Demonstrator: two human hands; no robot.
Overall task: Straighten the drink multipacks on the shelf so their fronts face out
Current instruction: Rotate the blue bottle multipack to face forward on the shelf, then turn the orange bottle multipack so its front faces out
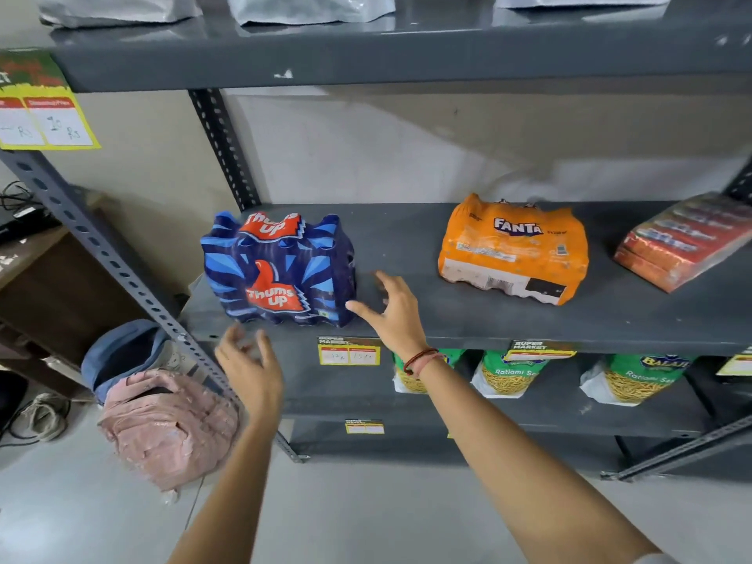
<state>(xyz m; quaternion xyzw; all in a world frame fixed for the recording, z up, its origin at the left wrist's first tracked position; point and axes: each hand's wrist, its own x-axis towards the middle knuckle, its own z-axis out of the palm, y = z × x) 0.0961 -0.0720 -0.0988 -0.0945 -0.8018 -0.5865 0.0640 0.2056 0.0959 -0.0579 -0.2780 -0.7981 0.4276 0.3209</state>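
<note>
A blue Thums Up multipack (pixel 278 270) stands on the grey middle shelf (pixel 407 254) at its left end, its logo side facing out. An orange Fanta multipack (pixel 513 250) lies further right on the same shelf, turned so a barcode panel shows low on its front. My left hand (pixel 250 366) hovers open just below and in front of the Thums Up pack, not touching it. My right hand (pixel 392 309) is open with fingers spread just right of that pack, close to its side. A red thread band circles my right wrist.
A red multipack (pixel 687 240) lies tilted at the shelf's right end. Snack bags (pixel 506 374) fill the lower shelf, silver bags (pixel 309 8) the top one. Yellow price tags (pixel 349 352) hang on the shelf edge. A pink bag (pixel 171 425) and a blue cap lie on the floor left.
</note>
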